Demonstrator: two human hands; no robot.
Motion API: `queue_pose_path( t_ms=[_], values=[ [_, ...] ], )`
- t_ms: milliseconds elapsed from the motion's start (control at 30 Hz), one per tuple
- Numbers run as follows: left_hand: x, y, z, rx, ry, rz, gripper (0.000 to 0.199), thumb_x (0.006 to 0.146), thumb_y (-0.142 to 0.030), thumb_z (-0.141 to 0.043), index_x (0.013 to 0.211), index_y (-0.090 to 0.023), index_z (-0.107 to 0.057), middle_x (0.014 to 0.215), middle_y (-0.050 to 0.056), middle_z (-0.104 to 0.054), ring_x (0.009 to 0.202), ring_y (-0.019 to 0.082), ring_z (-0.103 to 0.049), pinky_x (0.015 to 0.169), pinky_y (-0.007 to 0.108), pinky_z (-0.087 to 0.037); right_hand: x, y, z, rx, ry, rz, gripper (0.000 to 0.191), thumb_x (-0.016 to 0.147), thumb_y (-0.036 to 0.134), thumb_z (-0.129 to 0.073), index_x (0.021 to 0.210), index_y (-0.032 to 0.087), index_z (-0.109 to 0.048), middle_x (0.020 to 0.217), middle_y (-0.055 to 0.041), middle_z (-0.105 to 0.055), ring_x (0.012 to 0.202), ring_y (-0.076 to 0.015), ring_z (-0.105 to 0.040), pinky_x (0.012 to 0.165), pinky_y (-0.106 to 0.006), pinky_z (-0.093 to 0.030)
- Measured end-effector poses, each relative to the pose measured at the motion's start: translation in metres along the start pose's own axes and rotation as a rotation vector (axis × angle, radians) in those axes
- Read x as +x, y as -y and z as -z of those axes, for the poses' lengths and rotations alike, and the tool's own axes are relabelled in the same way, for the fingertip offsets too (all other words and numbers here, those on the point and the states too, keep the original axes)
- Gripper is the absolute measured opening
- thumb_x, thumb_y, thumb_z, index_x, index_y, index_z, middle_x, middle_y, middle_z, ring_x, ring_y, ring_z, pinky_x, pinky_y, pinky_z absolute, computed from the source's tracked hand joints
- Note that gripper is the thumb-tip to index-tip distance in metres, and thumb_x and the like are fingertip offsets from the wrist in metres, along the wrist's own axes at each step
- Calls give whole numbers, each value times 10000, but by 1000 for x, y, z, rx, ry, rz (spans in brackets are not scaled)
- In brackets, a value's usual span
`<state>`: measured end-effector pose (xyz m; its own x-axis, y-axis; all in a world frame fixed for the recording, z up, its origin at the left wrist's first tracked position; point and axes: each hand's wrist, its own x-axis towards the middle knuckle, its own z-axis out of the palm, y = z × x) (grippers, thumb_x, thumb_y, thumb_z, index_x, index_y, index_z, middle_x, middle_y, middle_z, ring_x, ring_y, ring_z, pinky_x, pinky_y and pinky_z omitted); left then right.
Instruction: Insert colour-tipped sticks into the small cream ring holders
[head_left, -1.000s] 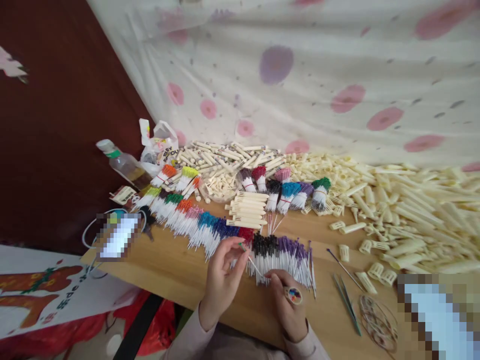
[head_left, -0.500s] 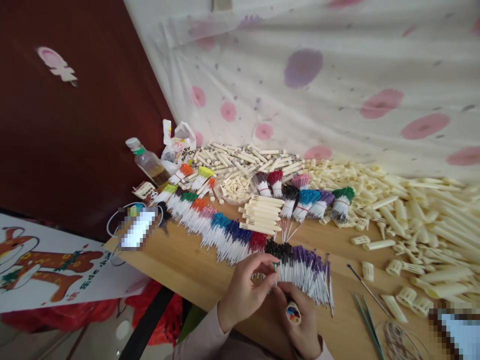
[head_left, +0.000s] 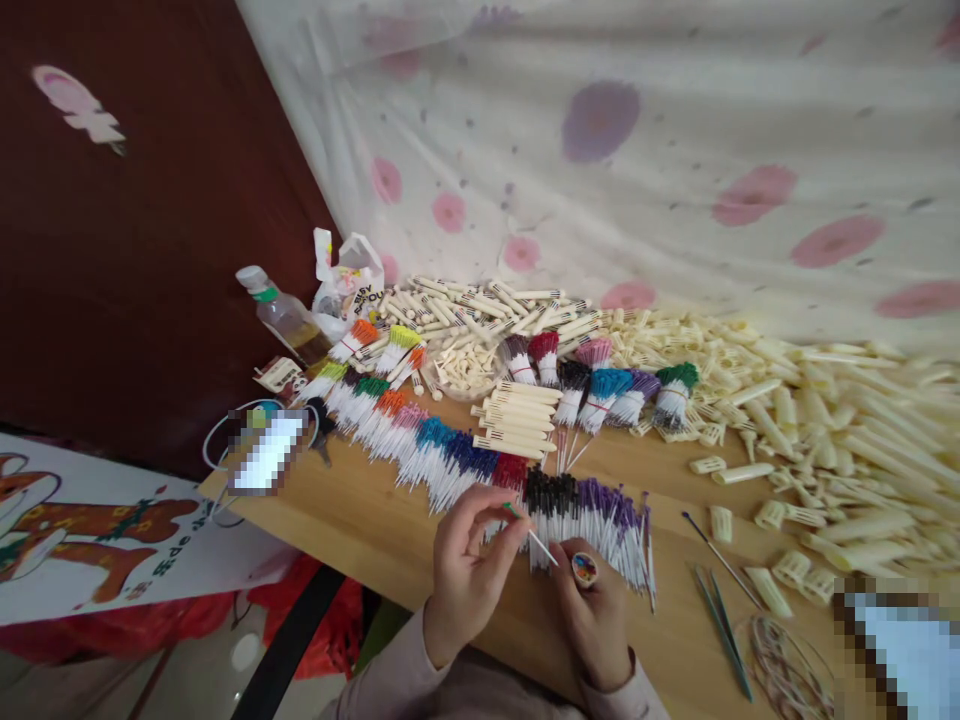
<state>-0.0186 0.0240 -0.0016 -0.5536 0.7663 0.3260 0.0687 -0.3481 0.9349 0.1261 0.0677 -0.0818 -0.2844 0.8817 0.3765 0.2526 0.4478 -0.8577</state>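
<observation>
My left hand point(head_left: 469, 575) pinches a green-topped pen refill point(head_left: 540, 546) between thumb and fingertips. The white stem slants down to the right, and its lower end is at my right thumb; whether they touch I cannot tell. My right hand point(head_left: 600, 632) is closed around a cream pen barrel point(head_left: 584, 570), its round open end facing up with several coloured tops inside. Most of the barrel is hidden by the fingers. Just beyond the hands lie rows of loose refills with black tops point(head_left: 553, 490), purple tops point(head_left: 606, 503) and red tops point(head_left: 510, 470).
Cream barrels point(head_left: 517, 418) lie stacked behind the rows, near banded refill bundles point(head_left: 602, 395). A heap of cream parts point(head_left: 862, 440) covers the right side. Tweezers point(head_left: 721, 630) and rubber bands point(head_left: 787, 665) lie at front right. A bottle point(head_left: 289, 318) stands at left.
The green-topped refill has tipped from nearly upright to a slant, its top toward the left. My left hand has shifted left, a little away from my right hand.
</observation>
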Motion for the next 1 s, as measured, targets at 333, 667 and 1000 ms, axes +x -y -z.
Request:
queue_pose_path(
  t_ms=[333,667,1000],
  values=[
    [5,-9,0,87,-81,-268,222,934,-160,-699,1142,-228,-660,905,-3,-674,740,110,-737,677,212,-649,0,3,-2,-1,-11,21,337,1000,280,-564,674,229,-497,590,56,-467,502,-115,-448,495,-243,-341],
    [-5,-21,-5,111,144,-503,363,888,17,-669,1192,-180,-649,940,25,-761,810,152,-749,707,305,-681,3,7,0,7,-61,48,255,964,268,-570,716,232,-520,632,44,-516,536,-125,-499,521,-243,-372],
    [-9,-13,3,254,339,-592,340,880,9,-671,1166,-176,-665,1014,60,-795,912,164,-767,833,313,-672,4,9,0,41,-66,61,243,966,254,-572,730,239,-514,641,45,-508,548,-132,-495,522,-251,-365]
  ],
)
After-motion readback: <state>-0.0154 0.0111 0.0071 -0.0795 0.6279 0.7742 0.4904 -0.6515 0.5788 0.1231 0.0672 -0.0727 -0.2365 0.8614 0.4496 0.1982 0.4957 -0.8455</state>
